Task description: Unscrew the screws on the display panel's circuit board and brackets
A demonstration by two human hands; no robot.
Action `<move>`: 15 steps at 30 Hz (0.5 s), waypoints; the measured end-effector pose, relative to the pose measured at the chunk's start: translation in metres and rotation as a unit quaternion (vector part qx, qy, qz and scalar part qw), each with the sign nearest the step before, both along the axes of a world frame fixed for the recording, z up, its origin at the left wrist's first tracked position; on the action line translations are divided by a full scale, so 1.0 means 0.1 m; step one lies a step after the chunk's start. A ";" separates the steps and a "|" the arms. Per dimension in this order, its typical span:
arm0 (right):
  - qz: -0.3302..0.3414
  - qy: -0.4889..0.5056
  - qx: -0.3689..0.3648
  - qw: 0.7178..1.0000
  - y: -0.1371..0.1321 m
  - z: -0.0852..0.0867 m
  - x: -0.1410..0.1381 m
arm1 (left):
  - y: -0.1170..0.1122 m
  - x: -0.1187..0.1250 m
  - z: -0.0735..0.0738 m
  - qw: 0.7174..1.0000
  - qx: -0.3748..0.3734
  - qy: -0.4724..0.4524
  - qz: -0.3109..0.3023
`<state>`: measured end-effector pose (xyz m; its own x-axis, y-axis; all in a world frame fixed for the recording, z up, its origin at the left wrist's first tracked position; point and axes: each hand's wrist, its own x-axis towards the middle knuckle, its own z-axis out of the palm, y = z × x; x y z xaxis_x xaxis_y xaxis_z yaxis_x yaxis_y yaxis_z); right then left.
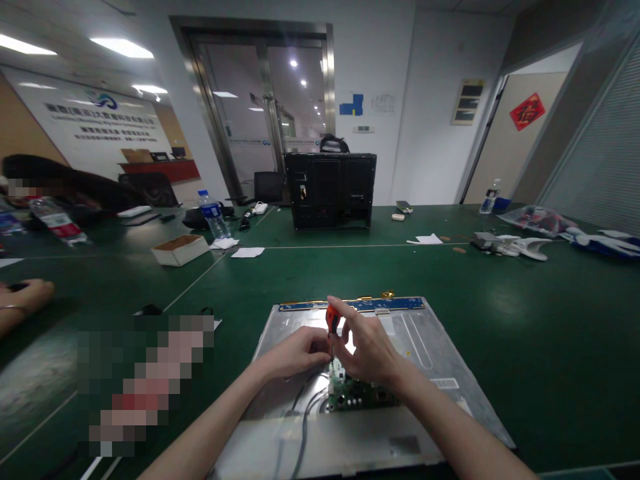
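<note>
A metal display panel (425,393) lies flat in front of me with its back up, bearing a green circuit board (360,395). My right hand (370,350) grips a screwdriver (333,319) with an orange and black handle, one finger resting on its top end. The screwdriver stands nearly upright, tip down at the board's upper left corner. Close beside its shaft is my left hand (300,353), thumb and fingers curled together; what they pinch is hidden. Grey cables (304,433) run from near the board toward me. A blue strip board (400,305) lines the panel's far edge.
A black monitor housing (330,190) stands across the green table (525,320). At left are a small open box (181,251), a water bottle (214,215) and another person's hand (25,300). White parts (515,245) and a plastic bag (537,219) lie at right.
</note>
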<state>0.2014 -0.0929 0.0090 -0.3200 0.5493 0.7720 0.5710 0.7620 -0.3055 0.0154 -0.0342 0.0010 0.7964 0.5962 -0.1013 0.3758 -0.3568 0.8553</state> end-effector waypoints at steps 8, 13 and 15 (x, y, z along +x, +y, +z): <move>-0.013 0.005 0.019 1.000 0.02 -0.01 -0.02 | 0.00 0.00 0.02 1.000 0.023 0.000 0.001; -0.017 0.004 0.019 1.000 0.02 0.01 -0.02 | 0.00 0.00 0.02 0.999 0.031 -0.005 -0.003; -0.009 0.009 0.016 1.000 0.00 0.02 -0.02 | 0.01 0.00 0.01 1.000 0.028 -0.007 -0.005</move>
<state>0.1994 -0.0927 0.0112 -0.2952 0.5294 0.7953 0.5799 0.7609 -0.2912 0.0152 -0.0337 0.0020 0.8037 0.5923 -0.0562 0.3595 -0.4081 0.8392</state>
